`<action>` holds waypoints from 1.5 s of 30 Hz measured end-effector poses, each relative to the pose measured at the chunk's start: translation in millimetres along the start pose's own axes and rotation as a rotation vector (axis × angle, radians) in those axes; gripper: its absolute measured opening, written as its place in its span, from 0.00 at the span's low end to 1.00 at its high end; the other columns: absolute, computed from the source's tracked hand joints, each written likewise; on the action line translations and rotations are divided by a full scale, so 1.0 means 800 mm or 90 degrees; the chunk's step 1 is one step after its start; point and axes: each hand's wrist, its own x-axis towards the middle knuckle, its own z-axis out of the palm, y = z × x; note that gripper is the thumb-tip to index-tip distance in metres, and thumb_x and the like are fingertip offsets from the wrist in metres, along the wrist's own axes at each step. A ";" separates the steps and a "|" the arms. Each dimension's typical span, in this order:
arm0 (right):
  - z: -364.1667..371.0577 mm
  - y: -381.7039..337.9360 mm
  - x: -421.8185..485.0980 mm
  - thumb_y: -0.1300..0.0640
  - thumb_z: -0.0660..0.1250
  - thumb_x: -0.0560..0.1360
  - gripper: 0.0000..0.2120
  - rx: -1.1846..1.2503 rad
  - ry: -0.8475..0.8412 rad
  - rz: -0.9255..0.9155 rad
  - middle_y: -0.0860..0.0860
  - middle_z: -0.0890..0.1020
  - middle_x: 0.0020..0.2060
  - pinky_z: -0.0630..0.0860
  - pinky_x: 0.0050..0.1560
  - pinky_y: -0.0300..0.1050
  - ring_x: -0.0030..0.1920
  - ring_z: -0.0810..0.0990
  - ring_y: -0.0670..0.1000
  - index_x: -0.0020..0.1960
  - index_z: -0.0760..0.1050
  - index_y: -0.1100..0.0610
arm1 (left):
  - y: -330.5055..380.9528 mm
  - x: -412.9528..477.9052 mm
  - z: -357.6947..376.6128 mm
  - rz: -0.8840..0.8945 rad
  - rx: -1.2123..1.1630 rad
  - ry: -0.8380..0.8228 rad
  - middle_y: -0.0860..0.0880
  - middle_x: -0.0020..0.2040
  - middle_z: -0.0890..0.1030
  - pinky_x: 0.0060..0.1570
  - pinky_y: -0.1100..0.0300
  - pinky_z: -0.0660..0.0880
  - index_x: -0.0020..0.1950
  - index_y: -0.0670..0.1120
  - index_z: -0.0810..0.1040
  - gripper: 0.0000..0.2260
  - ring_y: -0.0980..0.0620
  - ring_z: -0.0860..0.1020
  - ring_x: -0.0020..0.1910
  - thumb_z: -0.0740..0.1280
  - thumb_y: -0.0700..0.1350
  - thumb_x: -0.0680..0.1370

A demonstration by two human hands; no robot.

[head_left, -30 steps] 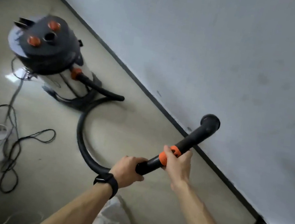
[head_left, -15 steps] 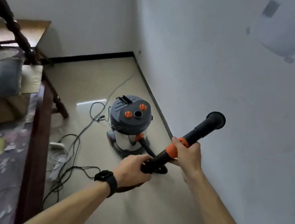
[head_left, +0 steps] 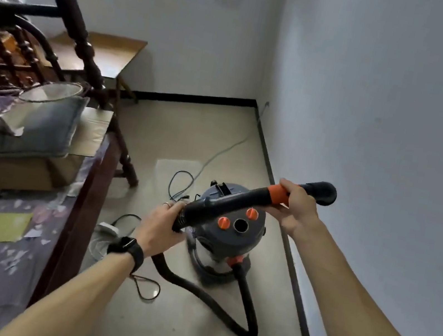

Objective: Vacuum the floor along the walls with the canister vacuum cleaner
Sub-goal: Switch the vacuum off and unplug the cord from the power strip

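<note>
Head view: left hand [head_left: 161, 228] and right hand [head_left: 297, 208] each wrapped around hose handle [head_left: 234, 199].

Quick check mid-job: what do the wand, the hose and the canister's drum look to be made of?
Wand: matte black rigid plastic, by its dull even sheen, with an orange plastic collar. Hose: black flexible rubber or plastic; it bends in a loop. Drum: likely polished steel, given its bright reflections, under a dark grey plastic lid.

The grey-lidded canister vacuum [head_left: 227, 237] with two orange knobs stands upright on the floor [head_left: 204, 141] beside the wall [head_left: 381, 136], its black hose [head_left: 248, 333] looping from the base up to a black tube [head_left: 232, 200] held slanted above it.
</note>
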 end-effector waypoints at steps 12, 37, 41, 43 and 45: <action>0.133 -0.127 0.289 0.60 0.68 0.81 0.20 0.052 -0.029 0.075 0.65 0.75 0.55 0.82 0.52 0.68 0.52 0.80 0.67 0.67 0.65 0.65 | -0.090 0.283 -0.099 -0.078 0.174 0.111 0.49 0.48 0.81 0.42 0.52 0.75 0.57 0.51 0.75 0.16 0.41 0.80 0.45 0.71 0.45 0.70; 0.019 0.051 0.737 0.71 0.67 0.75 0.35 -0.171 0.218 0.130 0.58 0.76 0.60 0.83 0.45 0.55 0.41 0.79 0.56 0.74 0.66 0.43 | -0.087 0.573 0.287 -0.092 0.061 -0.258 0.50 0.49 0.78 0.44 0.53 0.76 0.56 0.54 0.70 0.16 0.45 0.79 0.48 0.69 0.56 0.73; -0.006 0.087 0.748 0.53 0.68 0.74 0.25 -0.547 0.203 0.113 0.61 0.70 0.72 0.79 0.63 0.56 0.58 0.77 0.59 0.71 0.75 0.42 | -0.136 0.572 0.329 -0.136 0.064 -0.192 0.50 0.48 0.79 0.48 0.53 0.74 0.57 0.55 0.74 0.22 0.46 0.78 0.48 0.71 0.66 0.70; -0.013 0.094 0.742 0.48 0.63 0.79 0.21 -0.705 0.171 0.104 0.64 0.57 0.79 0.70 0.72 0.50 0.66 0.74 0.64 0.71 0.75 0.44 | -0.143 0.585 0.338 -0.122 0.064 -0.169 0.51 0.48 0.78 0.49 0.53 0.73 0.59 0.56 0.75 0.22 0.46 0.77 0.49 0.72 0.65 0.70; -0.023 0.097 0.746 0.44 0.56 0.83 0.20 -0.843 0.095 0.080 0.59 0.45 0.83 0.63 0.74 0.51 0.76 0.66 0.63 0.71 0.75 0.44 | -0.146 0.601 0.343 -0.133 0.037 -0.183 0.51 0.48 0.77 0.51 0.53 0.73 0.61 0.58 0.75 0.22 0.46 0.77 0.51 0.72 0.64 0.71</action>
